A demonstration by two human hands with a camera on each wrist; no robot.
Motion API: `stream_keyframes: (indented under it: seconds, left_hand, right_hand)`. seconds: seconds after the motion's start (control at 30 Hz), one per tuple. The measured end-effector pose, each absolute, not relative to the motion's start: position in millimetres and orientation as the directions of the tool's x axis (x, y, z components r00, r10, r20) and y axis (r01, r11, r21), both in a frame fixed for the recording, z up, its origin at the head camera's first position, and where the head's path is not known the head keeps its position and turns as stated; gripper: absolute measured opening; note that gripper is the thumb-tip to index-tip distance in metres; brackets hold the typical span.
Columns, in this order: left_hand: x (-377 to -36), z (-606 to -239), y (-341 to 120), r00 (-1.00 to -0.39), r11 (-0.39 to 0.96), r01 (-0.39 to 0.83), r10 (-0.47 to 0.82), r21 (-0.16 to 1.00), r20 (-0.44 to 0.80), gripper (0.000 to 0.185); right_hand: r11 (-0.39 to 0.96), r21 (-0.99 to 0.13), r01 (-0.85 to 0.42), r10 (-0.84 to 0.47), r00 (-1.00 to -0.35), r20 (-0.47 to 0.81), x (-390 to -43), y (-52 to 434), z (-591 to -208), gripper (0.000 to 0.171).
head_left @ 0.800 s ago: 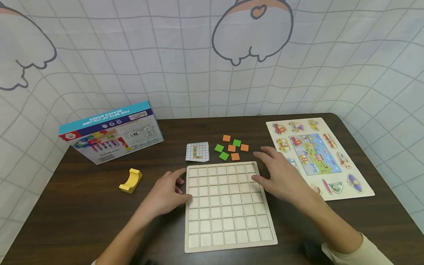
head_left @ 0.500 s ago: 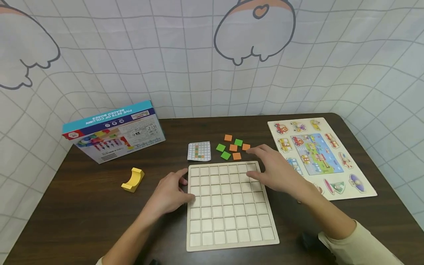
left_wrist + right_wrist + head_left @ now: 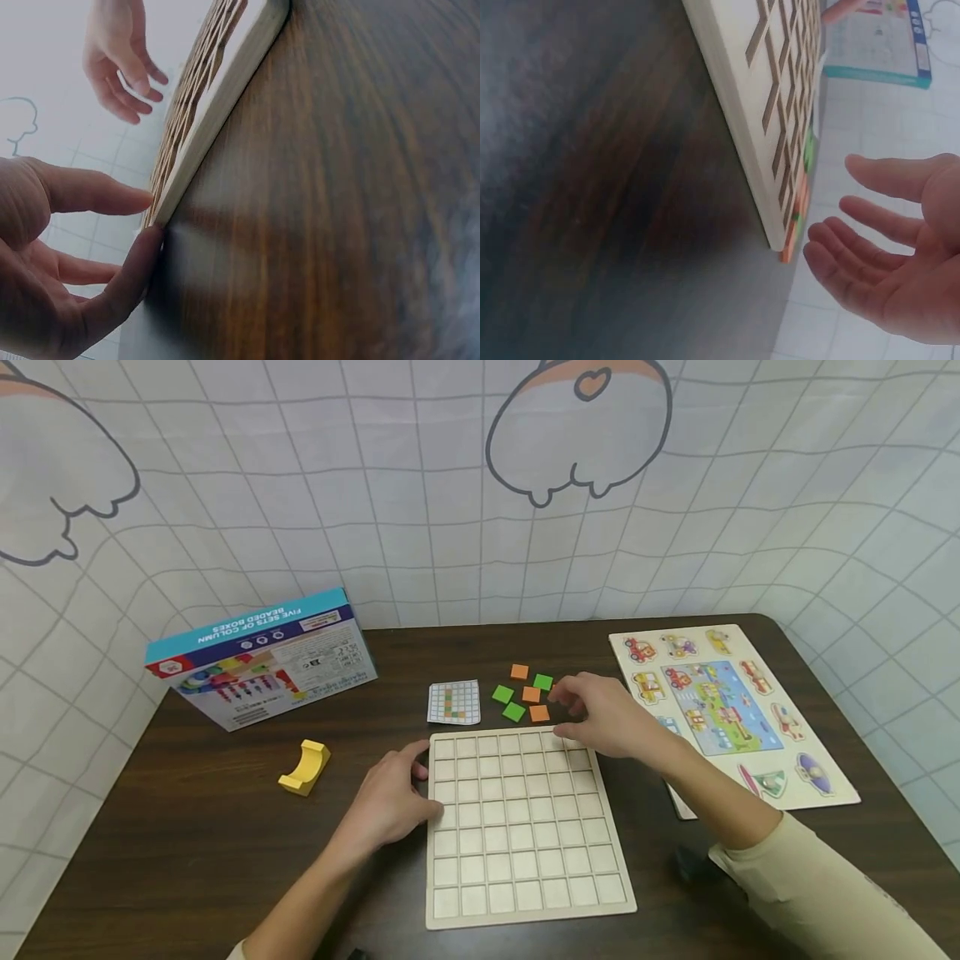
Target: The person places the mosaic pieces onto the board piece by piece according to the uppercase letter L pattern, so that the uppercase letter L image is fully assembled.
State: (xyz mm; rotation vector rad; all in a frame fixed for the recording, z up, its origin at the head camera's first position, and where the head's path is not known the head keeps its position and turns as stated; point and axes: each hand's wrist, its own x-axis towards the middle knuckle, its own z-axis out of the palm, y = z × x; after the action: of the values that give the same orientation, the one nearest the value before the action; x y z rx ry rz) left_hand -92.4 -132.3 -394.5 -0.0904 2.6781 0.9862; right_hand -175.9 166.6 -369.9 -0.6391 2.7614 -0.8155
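On the dark wooden desk (image 3: 187, 827) in front of us lies a pale wooden grid board (image 3: 517, 822), flat, with all its square cells bare. Our left hand (image 3: 390, 797) rests against the board's left edge, fingers relaxed and extended, thumb and fingertip touching the rim as the left wrist view shows; its grip is released and grasps nothing. Our right hand (image 3: 603, 714) hovers over the board's far right corner, fingers loosely spread toward a small cluster of orange and green square tiles (image 3: 525, 691) lying just beyond the board's far edge. In the right wrist view that hand's fingers are open and empty, so its grip is released too; whether a fingertip touches the nearest orange tile we cannot tell.

Left of the tiles lies a small pattern card (image 3: 453, 702) with a printed grid. Farther left a blue toy box (image 3: 262, 660) stands tilted, with a yellow curved block (image 3: 303, 767) near it. At the right side lies a picture puzzle board (image 3: 727, 710) with vehicles, partly covered by our right forearm.
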Motion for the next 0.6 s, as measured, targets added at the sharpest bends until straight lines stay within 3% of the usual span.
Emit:
stream_keyframes:
  seconds: [0.6]
  left_hand:
    - [-92,-394,-130,-0.960,0.756,-0.185,-0.001,0.628,-0.281,0.085]
  right_hand:
    - [0.754,-0.561,-0.343,-0.459,-0.885,-0.075,-196,159,-378,0.032]
